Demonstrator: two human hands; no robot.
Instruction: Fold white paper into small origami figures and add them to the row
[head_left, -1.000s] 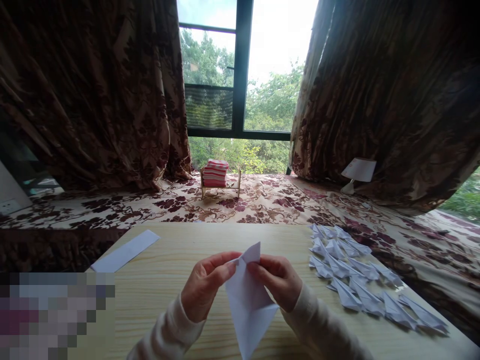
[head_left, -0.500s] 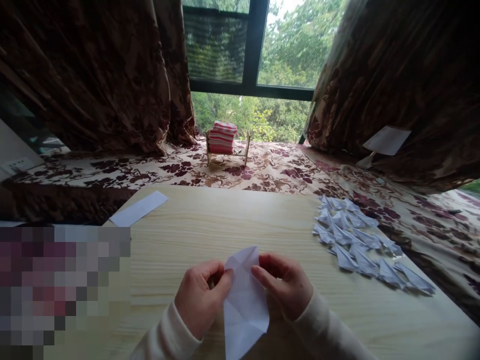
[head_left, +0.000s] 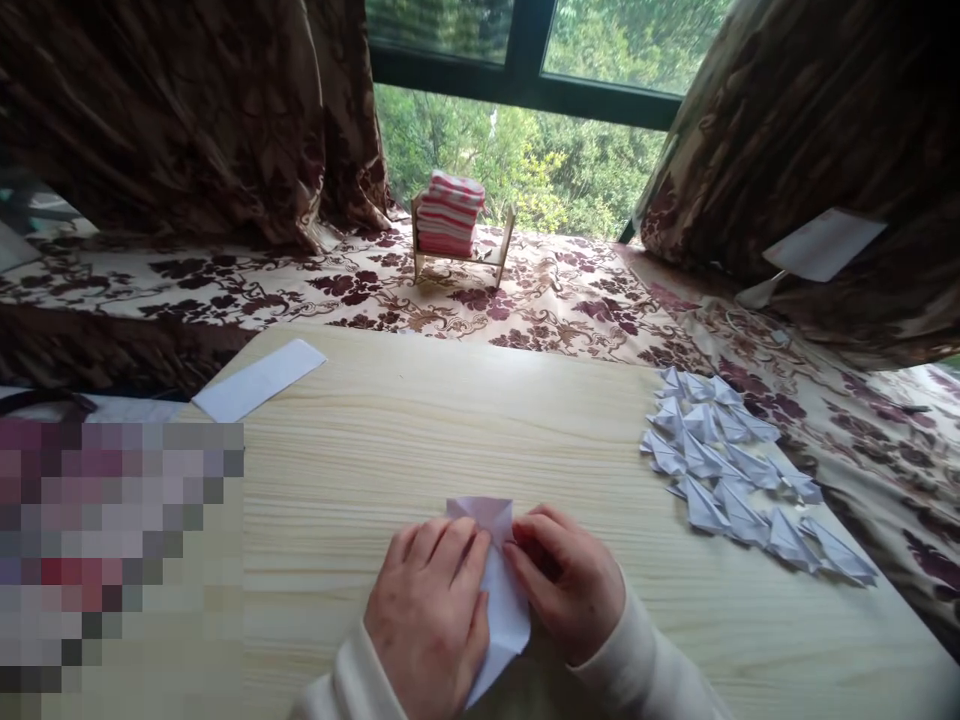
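A partly folded sheet of white paper (head_left: 501, 590) with creases lies low over the table, between my hands. My left hand (head_left: 431, 600) covers its left side, back upward, with bent fingers close together and their tips holding the paper down near its upper middle. My right hand (head_left: 574, 580) pinches the paper's right edge between thumb and index finger. The sheet's far end shows a flat edge beyond my fingers, and its lower end tapers to a point. Much of its left side is hidden under my left hand.
Several folded white paper pieces (head_left: 724, 470) lie in rows at the table's right side. A flat white paper strip (head_left: 259, 380) rests at the far left corner. Beyond the wooden table (head_left: 420, 420), a small rack (head_left: 459, 259) holds red-striped cloths (head_left: 448, 222). A white lamp (head_left: 825, 245) stands right.
My left hand has moved from pinching the paper's left edge to lying over it. The far end now looks flat rather than pointed. The view has tipped downward.
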